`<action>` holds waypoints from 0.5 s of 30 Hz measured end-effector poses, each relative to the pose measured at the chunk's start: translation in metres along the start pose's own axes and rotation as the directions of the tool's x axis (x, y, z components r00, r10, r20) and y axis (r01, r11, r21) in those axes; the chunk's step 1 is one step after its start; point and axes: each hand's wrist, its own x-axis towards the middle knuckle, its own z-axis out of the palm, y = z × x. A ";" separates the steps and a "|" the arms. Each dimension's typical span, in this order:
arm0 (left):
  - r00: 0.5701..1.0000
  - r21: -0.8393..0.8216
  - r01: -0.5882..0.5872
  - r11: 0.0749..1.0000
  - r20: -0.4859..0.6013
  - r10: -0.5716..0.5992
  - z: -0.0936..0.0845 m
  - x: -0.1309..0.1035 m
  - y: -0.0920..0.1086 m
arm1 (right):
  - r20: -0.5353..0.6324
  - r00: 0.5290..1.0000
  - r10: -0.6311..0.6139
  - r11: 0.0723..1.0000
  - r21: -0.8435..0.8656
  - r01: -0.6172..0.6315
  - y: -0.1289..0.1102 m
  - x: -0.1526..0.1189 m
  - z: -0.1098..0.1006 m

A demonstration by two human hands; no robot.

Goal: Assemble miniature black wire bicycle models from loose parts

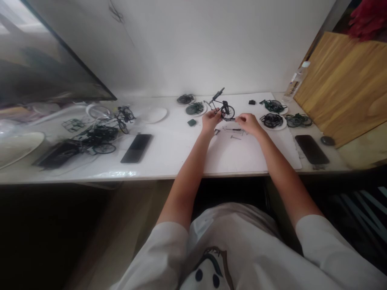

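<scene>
A small black model bicycle (227,111), with one spoked wheel showing, is held up over the white sheet near the wall. My left hand (211,119) is closed on its frame, left of the wheel. To the right of the wheel, my right hand (248,123) pinches the end of a thin dark part that runs below the wheel; whether it is joined to the bicycle I cannot tell. Several thin rods (236,137) lie on the sheet between and below my hands. A small green block (192,122) rests left of my left hand.
Plates of dark parts (273,121) stand right and behind. Assembled model bicycles (104,139) crowd the left, beside a phone (136,148). Another phone (311,149), a round black object (327,140) and a bottle (296,82) are at the right. The table's front edge (187,176) runs below my forearms.
</scene>
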 end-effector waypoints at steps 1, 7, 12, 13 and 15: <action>1.000 0.000 -0.013 1.000 -0.018 0.013 0.000 0.000 0.000 | 0.084 0.996 -0.013 0.999 -0.031 0.016 0.000 -0.002 -0.003; 0.998 0.028 -0.052 0.998 -0.037 0.053 -0.001 0.002 -0.001 | 0.250 0.968 -0.025 0.990 -0.125 0.058 -0.004 -0.007 -0.007; 0.998 0.045 -0.042 0.998 -0.035 0.044 -0.001 0.002 -0.002 | 0.338 0.941 -0.019 0.990 -0.126 0.065 -0.003 -0.007 -0.006; 0.999 0.040 -0.040 0.998 -0.034 0.041 -0.001 0.002 -0.002 | 0.349 0.937 -0.018 0.990 -0.125 0.065 -0.002 -0.007 -0.006; 0.999 0.032 -0.036 0.999 -0.029 0.037 -0.001 0.002 -0.003 | 0.347 0.938 -0.015 0.990 -0.129 0.064 -0.002 -0.007 -0.006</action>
